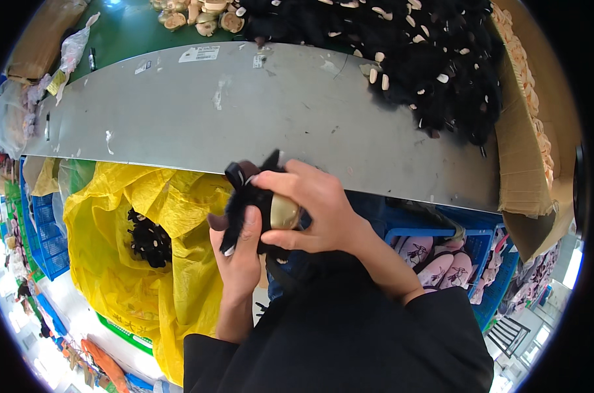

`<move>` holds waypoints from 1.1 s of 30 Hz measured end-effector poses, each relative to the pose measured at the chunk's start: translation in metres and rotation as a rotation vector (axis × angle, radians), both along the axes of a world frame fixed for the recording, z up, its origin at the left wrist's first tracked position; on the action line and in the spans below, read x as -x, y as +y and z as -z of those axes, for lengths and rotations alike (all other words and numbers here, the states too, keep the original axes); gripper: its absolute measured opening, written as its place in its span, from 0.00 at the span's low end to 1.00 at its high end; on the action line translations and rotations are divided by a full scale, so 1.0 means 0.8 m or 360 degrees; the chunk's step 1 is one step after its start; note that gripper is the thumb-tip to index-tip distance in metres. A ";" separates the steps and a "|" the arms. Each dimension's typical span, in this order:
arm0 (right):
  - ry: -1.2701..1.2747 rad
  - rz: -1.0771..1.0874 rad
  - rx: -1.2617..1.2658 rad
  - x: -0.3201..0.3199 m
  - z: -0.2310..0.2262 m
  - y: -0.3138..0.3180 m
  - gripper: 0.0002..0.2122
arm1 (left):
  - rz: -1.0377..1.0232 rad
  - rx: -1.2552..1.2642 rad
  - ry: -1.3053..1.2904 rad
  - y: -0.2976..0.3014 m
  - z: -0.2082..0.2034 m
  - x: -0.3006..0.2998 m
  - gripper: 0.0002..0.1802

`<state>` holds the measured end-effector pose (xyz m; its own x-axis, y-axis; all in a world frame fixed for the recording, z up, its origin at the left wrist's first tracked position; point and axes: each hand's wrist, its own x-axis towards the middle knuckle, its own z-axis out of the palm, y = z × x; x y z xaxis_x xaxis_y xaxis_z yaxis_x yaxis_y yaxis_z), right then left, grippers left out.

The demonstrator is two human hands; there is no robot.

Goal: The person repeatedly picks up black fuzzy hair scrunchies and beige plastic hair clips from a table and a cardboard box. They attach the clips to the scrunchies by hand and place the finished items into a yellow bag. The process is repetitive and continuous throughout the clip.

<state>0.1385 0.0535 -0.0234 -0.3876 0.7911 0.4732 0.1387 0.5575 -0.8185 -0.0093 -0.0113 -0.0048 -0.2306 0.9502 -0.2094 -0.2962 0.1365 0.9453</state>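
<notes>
Close to the table's front edge, both my hands grip a small black furry plush toy (244, 209). My left hand (239, 261) clasps its lower left part, thumb lying on the fur. My right hand (320, 208) has its fingers and thumb round the right side, at a smooth gold rounded shell (284, 213) set against the fur. Dark brown pieces and a black loop stick out of the toy's upper left. The fur and my fingers hide where shell and plush meet.
A grey metal table (244, 111) stretches ahead, with black furry pieces (441, 72) heaped at the far right and gold shells (208, 19) at the back. A yellow bag (107, 262) holding black pieces stands left, a cardboard box (523, 170) right, a blue crate (483, 249) with pink printed items below.
</notes>
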 end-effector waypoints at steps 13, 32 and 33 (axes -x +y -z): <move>0.0730 0.0008 0.0825 0.004 -0.026 -0.014 0.14 | 0.0107 0.0011 -0.0939 -0.013 -0.008 -0.010 0.32; 0.0693 0.0157 0.0918 -0.003 -0.001 -0.008 0.12 | 0.0050 -0.0048 -0.0279 -0.004 -0.002 -0.020 0.20; 0.0770 0.0093 0.1057 -0.010 -0.007 -0.010 0.11 | -0.0013 -0.0031 -0.0258 -0.001 -0.002 -0.021 0.20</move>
